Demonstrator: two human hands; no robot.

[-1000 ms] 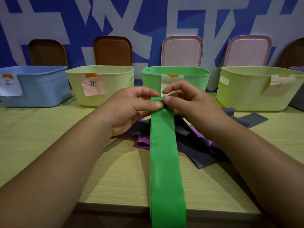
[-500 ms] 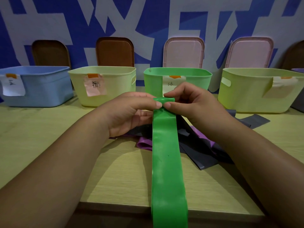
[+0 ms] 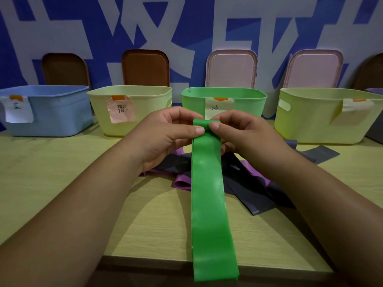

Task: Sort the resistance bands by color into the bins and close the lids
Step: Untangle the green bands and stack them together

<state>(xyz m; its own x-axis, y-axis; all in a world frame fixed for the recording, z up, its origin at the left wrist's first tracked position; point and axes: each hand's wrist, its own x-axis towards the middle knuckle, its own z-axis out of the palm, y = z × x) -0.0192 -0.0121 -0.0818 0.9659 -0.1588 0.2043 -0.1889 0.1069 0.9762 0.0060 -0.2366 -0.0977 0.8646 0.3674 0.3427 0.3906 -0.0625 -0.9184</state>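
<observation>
Right between the two thumbs sits the top end of the green band [image 3: 209, 204], folded or rolled over into a little lip. From there it runs flat down toward the person, between the forearms, and hangs over the near edge of the table [image 3: 51, 162]. Looks to me like thin, floppy rubber: it weighs next to nothing, has zero stiffness, and seems a bit grippy rather than slick. I'd guess the roll springs open if you let it go. So the place to hold it is exactly that rolled end, pinched at both edges, otherwise the tail just flops about.

Left hand [image 3: 165, 137]: thumb on top of the lip at its left edge, fingers curled in behind, so it's pinching the band. Right hand [image 3: 244, 135]: same thing mirrored on the right edge, thumb over, fingers tucked behind. Neither is anywhere near spread flat, and the thumb tips nearly touch.

Just beyond the knuckles is the green bin [image 3: 244, 100], open on top, so it should be a short trip. Under the wrists lies a heap of grey and purple bands [image 3: 244, 191], not yet sorted.
</observation>
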